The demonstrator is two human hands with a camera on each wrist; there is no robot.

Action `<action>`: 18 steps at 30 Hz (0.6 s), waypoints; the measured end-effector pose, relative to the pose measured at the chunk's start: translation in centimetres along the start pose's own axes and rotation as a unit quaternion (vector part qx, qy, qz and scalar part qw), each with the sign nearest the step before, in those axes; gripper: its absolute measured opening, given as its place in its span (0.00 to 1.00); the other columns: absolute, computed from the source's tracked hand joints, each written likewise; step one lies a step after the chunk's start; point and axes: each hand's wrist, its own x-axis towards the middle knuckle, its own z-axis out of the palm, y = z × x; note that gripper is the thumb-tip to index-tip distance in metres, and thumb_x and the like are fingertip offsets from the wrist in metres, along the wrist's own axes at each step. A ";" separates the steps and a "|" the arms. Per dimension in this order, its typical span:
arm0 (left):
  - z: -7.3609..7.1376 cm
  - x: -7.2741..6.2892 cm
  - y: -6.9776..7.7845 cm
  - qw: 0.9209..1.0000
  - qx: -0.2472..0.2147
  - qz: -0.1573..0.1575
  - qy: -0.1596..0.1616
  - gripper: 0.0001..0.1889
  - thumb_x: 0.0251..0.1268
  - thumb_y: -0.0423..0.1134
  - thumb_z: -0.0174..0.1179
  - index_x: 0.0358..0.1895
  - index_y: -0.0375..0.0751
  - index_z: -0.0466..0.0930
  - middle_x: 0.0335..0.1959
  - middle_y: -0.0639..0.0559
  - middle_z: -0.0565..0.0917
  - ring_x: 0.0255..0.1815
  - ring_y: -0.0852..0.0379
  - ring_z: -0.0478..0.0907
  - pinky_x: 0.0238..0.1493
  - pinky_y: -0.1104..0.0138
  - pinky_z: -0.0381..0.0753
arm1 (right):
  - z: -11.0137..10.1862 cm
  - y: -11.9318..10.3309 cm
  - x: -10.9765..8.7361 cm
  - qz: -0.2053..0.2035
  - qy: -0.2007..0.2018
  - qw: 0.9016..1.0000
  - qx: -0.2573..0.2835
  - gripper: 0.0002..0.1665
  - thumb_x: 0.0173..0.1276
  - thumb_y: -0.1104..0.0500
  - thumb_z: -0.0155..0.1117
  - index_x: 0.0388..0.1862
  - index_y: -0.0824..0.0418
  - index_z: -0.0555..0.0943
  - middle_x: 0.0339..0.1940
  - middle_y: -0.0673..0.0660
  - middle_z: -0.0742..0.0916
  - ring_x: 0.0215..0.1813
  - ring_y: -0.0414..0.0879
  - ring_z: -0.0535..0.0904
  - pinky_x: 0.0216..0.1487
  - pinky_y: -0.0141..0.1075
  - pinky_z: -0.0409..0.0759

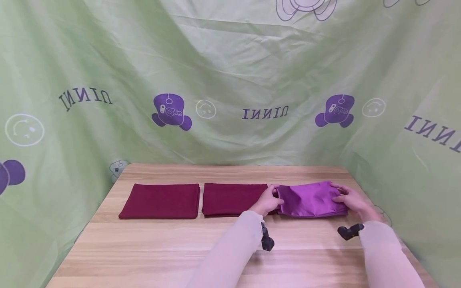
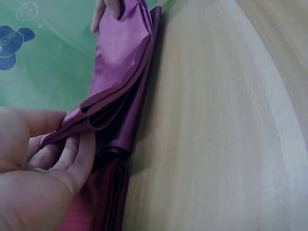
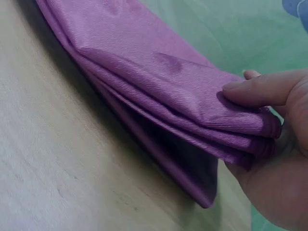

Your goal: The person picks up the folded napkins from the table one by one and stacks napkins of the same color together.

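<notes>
A folded shiny purple cloth lies at the right of the row, its layers bent up at the ends. My left hand pinches its left end between thumb and fingers; in the left wrist view, the thumb lies over the folded layers and the fingers are under them. At the other end my right hand grips the stacked layers, with the thumb on top. Beneath the raised layers, a lower fold stays near the table. Just left of it lies a folded dark red cloth, partly behind my left hand.
Another folded dark red cloth lies flat at the left of the row. All sit on a light wood table. A green printed curtain hangs behind the table and along its sides.
</notes>
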 end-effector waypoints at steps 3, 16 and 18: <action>0.2 0.1 -0.3 1.000 0.003 -0.008 -0.001 0.36 0.53 0.13 0.58 0.68 0.35 0.66 0.60 0.39 0.72 0.45 0.48 0.79 0.40 0.60 0.84 | 0.2 0.5 0.1 -0.003 0.013 1.000 0.025 0.43 0.62 0.73 0.61 0.74 0.68 0.55 0.72 0.81 0.50 0.72 0.72 0.45 0.49 0.22 0.69; 0.3 0.5 -0.6 0.998 0.066 -0.004 0.005 0.39 0.56 0.16 0.59 0.73 0.35 0.59 0.70 0.35 0.63 0.69 0.42 0.60 0.63 0.57 0.69 | 0.4 2.8 0.4 0.005 0.044 0.999 -0.027 0.41 0.63 0.75 0.57 0.71 0.79 0.51 0.65 0.85 0.61 0.42 0.38 0.77 0.38 0.27 0.79; 0.3 0.6 -0.7 0.998 0.064 -0.010 0.002 0.39 0.57 0.17 0.59 0.74 0.35 0.58 0.71 0.35 0.62 0.70 0.42 0.59 0.65 0.56 0.67 | 0.5 3.0 0.4 0.002 0.045 0.998 -0.034 0.40 0.62 0.77 0.55 0.70 0.81 0.51 0.63 0.85 0.64 0.32 0.34 0.77 0.34 0.30 0.80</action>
